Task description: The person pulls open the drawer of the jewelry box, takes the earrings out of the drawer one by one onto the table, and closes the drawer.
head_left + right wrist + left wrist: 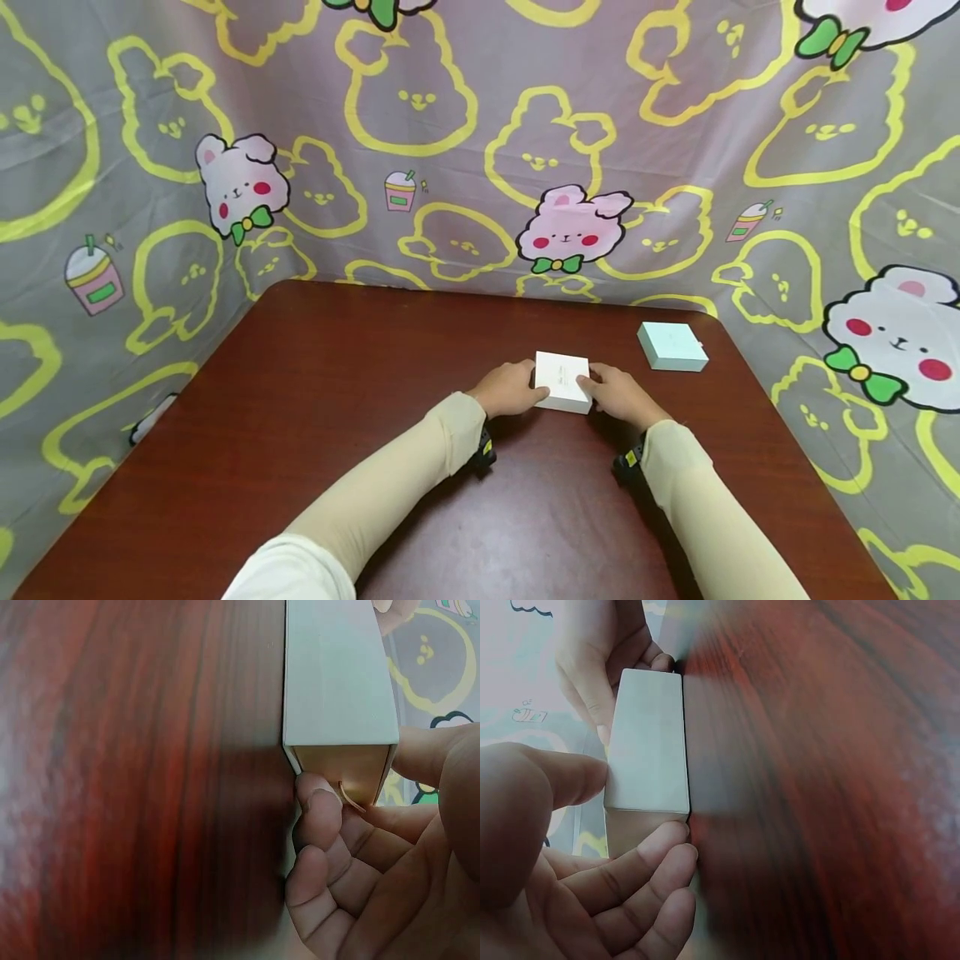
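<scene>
A flat white drawer-style box (561,372) with small printing on its lid is on the brown table, between both hands. My left hand (513,388) grips its left end, thumb at the top edge and fingertips against the end face. At the opposite end, my right hand (619,395) holds the box with the thumb on top. In the right wrist view the fingers curl at a gold-toned end panel (330,761), where a small ribbon pull (350,799) sticks out beside the fingertips. The box's underside is hidden.
A pale mint box (672,346) with a small tab on its right side lies at the table's back right. The brown wooden table (360,358) is bordered at the back and sides by a grey cartoon-print cloth (465,183).
</scene>
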A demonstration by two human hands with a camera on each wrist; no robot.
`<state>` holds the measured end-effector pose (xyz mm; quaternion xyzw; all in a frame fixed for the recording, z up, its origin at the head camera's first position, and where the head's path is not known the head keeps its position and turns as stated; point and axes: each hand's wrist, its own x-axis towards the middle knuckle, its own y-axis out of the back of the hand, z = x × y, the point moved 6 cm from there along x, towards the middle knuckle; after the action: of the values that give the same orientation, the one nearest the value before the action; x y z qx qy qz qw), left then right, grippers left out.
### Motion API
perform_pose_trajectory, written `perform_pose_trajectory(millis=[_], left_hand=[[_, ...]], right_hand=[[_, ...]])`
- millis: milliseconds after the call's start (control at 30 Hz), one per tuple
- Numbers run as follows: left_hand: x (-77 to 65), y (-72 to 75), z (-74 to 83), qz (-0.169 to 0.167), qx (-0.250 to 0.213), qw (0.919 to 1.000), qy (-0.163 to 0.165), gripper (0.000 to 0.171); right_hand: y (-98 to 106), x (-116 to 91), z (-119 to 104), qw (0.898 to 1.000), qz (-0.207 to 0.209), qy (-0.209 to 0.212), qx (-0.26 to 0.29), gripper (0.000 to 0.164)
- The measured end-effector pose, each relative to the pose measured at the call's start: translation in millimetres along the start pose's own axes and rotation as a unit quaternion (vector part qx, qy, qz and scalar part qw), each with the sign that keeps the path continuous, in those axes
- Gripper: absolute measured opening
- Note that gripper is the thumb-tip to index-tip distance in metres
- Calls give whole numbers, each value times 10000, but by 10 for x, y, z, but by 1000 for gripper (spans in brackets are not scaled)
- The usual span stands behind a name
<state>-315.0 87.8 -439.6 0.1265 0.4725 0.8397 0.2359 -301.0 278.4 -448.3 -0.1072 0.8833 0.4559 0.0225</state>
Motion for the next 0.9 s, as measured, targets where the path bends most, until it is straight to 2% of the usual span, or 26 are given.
perform_pose_trajectory(millis=[533,733,900], left_hand=[[-68,57,-70,30,98,9999,39,51],[-99,94,-78,-16,105,9999,-33,51],[-145,87,-107,-132,106,9999,10,53]], right_hand=[[-60,13,-74,9999,-31,133,82,67],[-80,24,-123,9997,44,199,98,56],[-135,22,-158,9996,-73,239,106,50]])
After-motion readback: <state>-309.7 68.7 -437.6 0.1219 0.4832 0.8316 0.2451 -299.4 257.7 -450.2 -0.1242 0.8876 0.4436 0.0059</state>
